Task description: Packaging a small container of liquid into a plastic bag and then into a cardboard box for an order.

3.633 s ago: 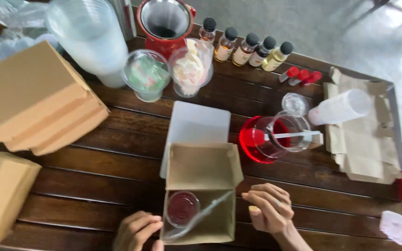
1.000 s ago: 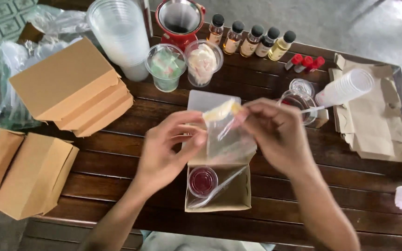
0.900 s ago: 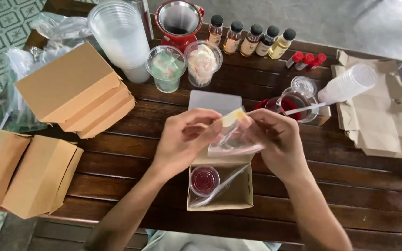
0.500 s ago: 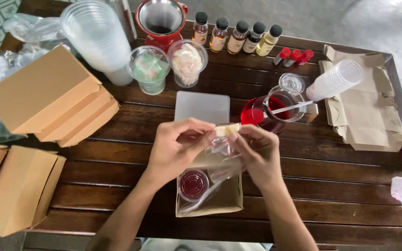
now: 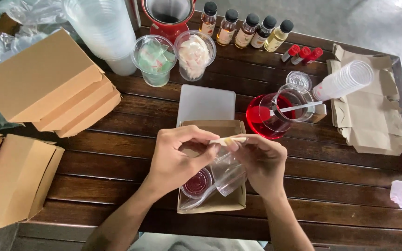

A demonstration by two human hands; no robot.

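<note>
Pinching from both sides, the left hand and the right hand have their fingers closed on a small clear plastic bag, each gripping its pale top edge just above an open brown paper box. The bag hangs down into that box; what it holds cannot be told. Inside the box, under the left hand, sits a small lidded sauce cup of red sauce, with a clear plastic utensil beside it.

Just beyond the box lies its white lid. To the right of that stands a glass pitcher of red liquid with a white spoon resting in it, and next to it lies a stack of small clear cups on flat brown paper bags.

At left sit folded brown boxes. Farther back are two clear cups, one with green-and-white sachets and one with pink-and-white sachets, a tall stack of plastic cups, a red container, and a row of five dark-capped bottles of amber and yellow liquid.
</note>
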